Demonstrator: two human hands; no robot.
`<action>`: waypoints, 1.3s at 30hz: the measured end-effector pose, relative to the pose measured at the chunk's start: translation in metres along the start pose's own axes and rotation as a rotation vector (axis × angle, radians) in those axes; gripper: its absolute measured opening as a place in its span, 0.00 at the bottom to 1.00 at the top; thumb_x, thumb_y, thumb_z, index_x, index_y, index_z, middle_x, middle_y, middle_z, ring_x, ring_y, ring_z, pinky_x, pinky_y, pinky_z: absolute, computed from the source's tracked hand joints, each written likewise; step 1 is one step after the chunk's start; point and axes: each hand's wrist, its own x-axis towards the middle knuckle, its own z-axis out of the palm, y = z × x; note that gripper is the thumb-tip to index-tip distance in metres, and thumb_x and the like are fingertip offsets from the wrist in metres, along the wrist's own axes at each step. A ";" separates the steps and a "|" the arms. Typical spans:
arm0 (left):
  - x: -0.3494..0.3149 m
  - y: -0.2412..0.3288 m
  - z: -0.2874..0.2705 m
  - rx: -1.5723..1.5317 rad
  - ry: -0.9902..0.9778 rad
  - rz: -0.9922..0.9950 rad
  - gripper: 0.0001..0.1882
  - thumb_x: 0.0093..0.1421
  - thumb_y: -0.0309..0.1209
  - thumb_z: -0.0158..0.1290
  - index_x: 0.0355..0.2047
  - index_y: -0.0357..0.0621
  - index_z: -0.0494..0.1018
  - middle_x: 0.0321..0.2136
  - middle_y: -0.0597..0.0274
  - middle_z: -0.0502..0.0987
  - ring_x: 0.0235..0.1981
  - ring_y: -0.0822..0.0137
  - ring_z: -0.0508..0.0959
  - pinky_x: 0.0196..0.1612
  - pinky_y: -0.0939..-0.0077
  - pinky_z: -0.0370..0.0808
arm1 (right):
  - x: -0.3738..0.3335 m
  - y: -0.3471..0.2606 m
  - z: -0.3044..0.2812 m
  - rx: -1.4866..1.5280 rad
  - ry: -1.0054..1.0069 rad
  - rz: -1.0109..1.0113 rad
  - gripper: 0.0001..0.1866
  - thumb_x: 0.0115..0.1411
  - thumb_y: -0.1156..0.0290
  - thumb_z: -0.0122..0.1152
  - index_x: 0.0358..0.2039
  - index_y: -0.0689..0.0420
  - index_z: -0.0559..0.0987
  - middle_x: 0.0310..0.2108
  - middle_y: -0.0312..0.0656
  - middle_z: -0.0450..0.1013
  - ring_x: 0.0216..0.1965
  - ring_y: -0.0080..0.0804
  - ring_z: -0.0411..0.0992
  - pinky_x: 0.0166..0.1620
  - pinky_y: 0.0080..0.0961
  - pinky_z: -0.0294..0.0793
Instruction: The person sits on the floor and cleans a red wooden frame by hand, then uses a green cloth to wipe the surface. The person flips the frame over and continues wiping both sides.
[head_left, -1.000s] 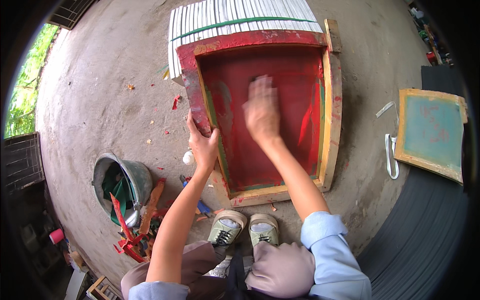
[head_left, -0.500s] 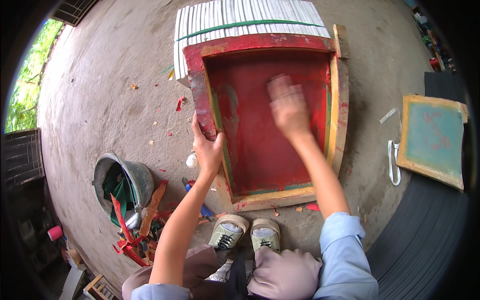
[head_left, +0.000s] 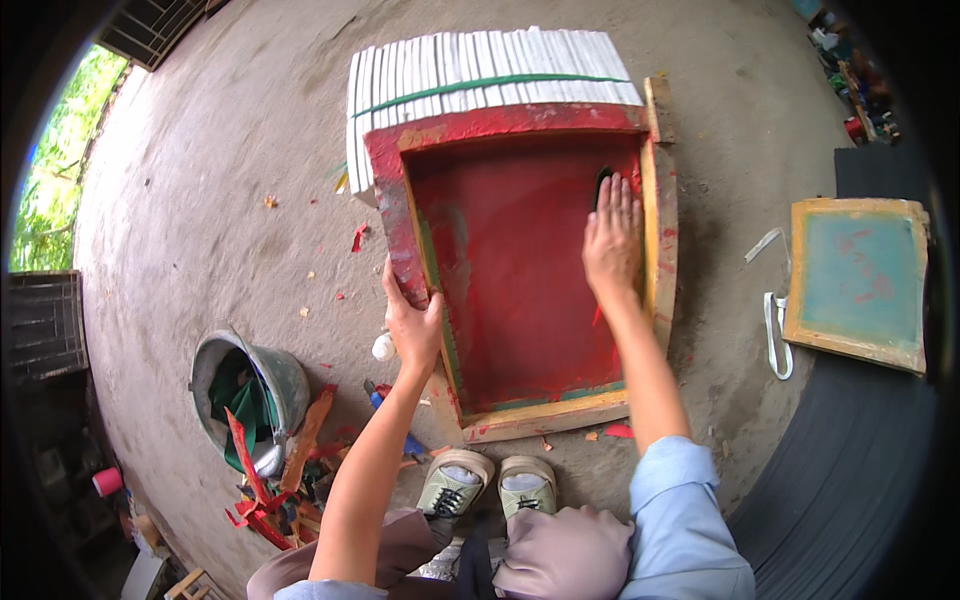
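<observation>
A wooden screen-printing frame (head_left: 388, 215) with red-stained mesh (head_left: 520, 270) lies before me, its far side against a strapped white stack. My left hand (head_left: 412, 325) grips the frame's left rail, thumb on the inner side and fingers along the outside. Flat on the mesh near the right rail rests my right hand (head_left: 613, 240), its fingers stretched out toward the far side. A small dark patch (head_left: 602, 188) shows by its fingertips; what it is I cannot make out, and the underside of the palm is hidden.
A green band binds the white stack (head_left: 490, 70). At left lies a tipped bucket (head_left: 285, 385) with green cloth inside, beside red and orange scraps (head_left: 262, 505). A smaller greenish screen frame (head_left: 860, 280) and a white strap (head_left: 775, 335) lie at right, near dark matting (head_left: 830, 450).
My right hand has slid right across the mesh toward the right rail and is no longer blurred. The left hand keeps its grip on the frame. The whole view has shifted slightly.
</observation>
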 end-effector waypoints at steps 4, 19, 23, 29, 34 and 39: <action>0.005 -0.011 -0.009 -0.004 0.016 0.000 0.40 0.50 0.27 0.56 0.63 0.50 0.52 0.37 0.37 0.76 0.38 0.43 0.79 0.39 0.56 0.74 | -0.074 -0.072 -0.001 0.239 -0.255 -0.185 0.31 0.59 0.69 0.48 0.63 0.64 0.59 0.65 0.52 0.53 0.68 0.46 0.49 0.68 0.42 0.47; 0.004 -0.023 -0.013 -0.030 0.002 -0.063 0.33 0.62 0.44 0.51 0.63 0.47 0.53 0.46 0.37 0.74 0.45 0.42 0.76 0.46 0.58 0.71 | -0.080 -0.078 0.015 0.345 -0.278 -0.427 0.27 0.61 0.69 0.47 0.61 0.62 0.62 0.64 0.49 0.57 0.66 0.43 0.53 0.66 0.45 0.51; 0.002 -0.019 -0.008 -0.012 0.061 0.036 0.32 0.62 0.44 0.51 0.62 0.48 0.54 0.42 0.38 0.76 0.43 0.43 0.77 0.44 0.57 0.72 | -0.028 0.000 -0.004 -0.010 -0.057 -0.090 0.29 0.62 0.69 0.47 0.63 0.63 0.59 0.65 0.53 0.54 0.67 0.45 0.50 0.67 0.42 0.48; 0.004 -0.011 -0.005 0.029 0.079 0.051 0.32 0.61 0.45 0.52 0.62 0.49 0.55 0.38 0.39 0.77 0.39 0.43 0.79 0.41 0.57 0.73 | -0.044 -0.101 0.018 0.095 -0.138 -0.344 0.28 0.59 0.68 0.49 0.60 0.63 0.64 0.64 0.50 0.57 0.67 0.44 0.52 0.68 0.39 0.49; 0.005 -0.012 -0.011 0.061 0.107 0.077 0.38 0.52 0.36 0.59 0.61 0.46 0.55 0.38 0.41 0.77 0.37 0.43 0.79 0.39 0.58 0.75 | -0.071 -0.033 -0.003 0.081 -0.226 -0.484 0.30 0.60 0.64 0.50 0.61 0.63 0.63 0.65 0.47 0.54 0.68 0.41 0.49 0.68 0.38 0.48; 0.003 0.004 0.002 0.120 0.092 0.056 0.36 0.51 0.30 0.57 0.60 0.41 0.56 0.45 0.40 0.73 0.46 0.43 0.75 0.48 0.56 0.70 | 0.014 -0.044 0.021 0.051 0.021 -0.044 0.33 0.65 0.60 0.42 0.64 0.68 0.52 0.67 0.58 0.46 0.68 0.50 0.44 0.68 0.43 0.44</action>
